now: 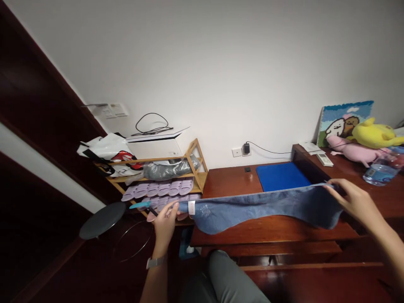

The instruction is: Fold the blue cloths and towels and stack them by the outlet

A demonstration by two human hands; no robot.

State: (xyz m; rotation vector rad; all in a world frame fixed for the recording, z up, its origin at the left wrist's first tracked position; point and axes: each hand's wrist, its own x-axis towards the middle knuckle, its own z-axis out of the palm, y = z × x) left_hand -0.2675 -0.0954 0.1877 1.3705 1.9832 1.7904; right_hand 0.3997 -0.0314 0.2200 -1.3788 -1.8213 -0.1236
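Note:
A blue-grey cloth (259, 209) with a small white tag hangs stretched between my two hands above the dark wooden desk (233, 182). My left hand (166, 221) grips its left end; a watch sits on that wrist. My right hand (355, 198) pinches the right end near the desk's raised part. The cloth sags in the middle and at both ends. My knee in grey trousers (227, 277) shows below the desk edge.
A blue mat (280, 176) lies on the desk. Plush toys (369, 141), a water bottle (381, 168), a remote (325, 159) and a picture are at right. A bamboo rack (164, 181) with slippers and bags stands left, with a black stool (102, 219) before it.

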